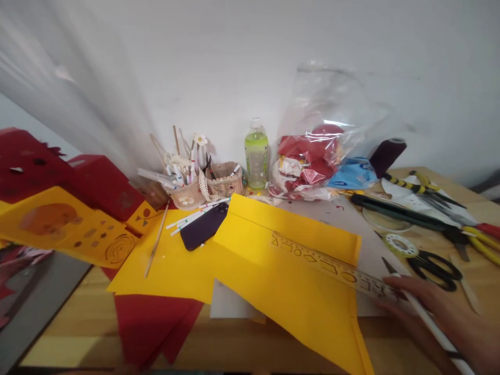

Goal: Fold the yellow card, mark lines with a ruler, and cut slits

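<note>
My right hand [441, 307] is at the lower right, its fingers closed on the end of a clear stencil ruler [328, 263] with cut-out shapes. A white pen [425, 315] with a dark pointed tip also lies in this hand, tip facing up and left. The ruler reaches across a folded sheet of yellow paper [289, 281], which has raised creased edges and a line near its top. Under that sheet lies a grey-white board [230, 302]. My left hand is out of view.
Black-handled scissors [433, 271], a tape roll [400, 245] and a dark cutter [394, 208] lie at right. Behind stand a green-capped-tone drink bottle [257, 156], a pen basket [191, 195] and a plastic bag [308, 161]. Red paper [152, 323] and a phone-like dark object [203, 229] are left.
</note>
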`<state>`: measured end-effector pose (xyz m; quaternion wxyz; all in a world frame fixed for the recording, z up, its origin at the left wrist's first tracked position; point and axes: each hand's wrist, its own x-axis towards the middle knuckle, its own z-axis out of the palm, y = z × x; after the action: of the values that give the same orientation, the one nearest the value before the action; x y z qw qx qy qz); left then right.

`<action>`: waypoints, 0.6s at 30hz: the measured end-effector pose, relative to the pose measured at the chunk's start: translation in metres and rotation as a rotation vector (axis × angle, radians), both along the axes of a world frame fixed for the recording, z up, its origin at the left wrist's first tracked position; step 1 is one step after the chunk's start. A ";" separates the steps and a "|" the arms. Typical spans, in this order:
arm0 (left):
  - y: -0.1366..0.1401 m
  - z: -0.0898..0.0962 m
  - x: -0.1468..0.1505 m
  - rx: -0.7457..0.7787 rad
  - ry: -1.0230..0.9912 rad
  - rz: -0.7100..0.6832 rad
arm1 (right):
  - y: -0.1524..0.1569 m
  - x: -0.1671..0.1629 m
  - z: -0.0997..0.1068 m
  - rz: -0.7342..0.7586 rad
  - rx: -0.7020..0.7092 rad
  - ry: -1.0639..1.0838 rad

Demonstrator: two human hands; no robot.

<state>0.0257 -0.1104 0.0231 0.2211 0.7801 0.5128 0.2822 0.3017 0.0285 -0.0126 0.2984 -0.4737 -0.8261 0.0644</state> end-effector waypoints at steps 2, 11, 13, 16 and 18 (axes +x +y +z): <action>0.010 0.001 -0.002 0.030 0.035 -0.077 | 0.001 -0.010 0.012 0.022 0.001 -0.017; 0.062 -0.007 -0.026 0.107 0.640 -0.190 | 0.017 -0.010 0.032 0.070 0.273 -0.170; 0.066 -0.009 -0.024 0.096 0.688 -0.152 | 0.020 -0.012 0.034 0.074 0.279 -0.153; 0.074 -0.012 -0.017 0.102 0.674 -0.033 | 0.025 -0.015 0.033 0.118 0.238 -0.121; 0.078 -0.015 -0.014 0.127 0.656 0.108 | 0.030 -0.018 0.031 0.192 0.179 -0.082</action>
<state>0.0114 -0.0324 0.0084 -0.0199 0.8133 0.5785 0.0591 0.2838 0.0589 0.0188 0.2980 -0.3662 -0.8815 -0.0003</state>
